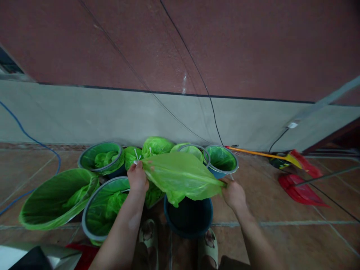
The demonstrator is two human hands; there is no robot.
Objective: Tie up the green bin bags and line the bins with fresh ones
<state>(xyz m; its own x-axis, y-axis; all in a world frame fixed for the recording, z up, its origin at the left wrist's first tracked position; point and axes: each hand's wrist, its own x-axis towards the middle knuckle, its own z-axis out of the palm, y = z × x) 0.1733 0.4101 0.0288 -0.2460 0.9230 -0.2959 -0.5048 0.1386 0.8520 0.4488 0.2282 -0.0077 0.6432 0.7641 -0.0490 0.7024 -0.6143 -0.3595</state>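
Nearest, the dark bin (189,235) is showing no liner, its bottom being too dark to make out; above its far side, the left hand (137,178) and the right hand (234,194) are pinching with closed fingers the two ends of the green bag (180,170), which is hanging stretched between them, seemingly not yet opened. On the left, three bins (84,218) are already carrying green liners (42,210), as is the far right bin (223,153), while bulging tied bags (157,145) are partly hiding behind the held bag.

Thin lime-green plastic bag (182,176) stretched 9-to-3 o'clock, kinda saggy; round dark-teal plastic bucket (188,234) stands upright at its 6 o'clock.
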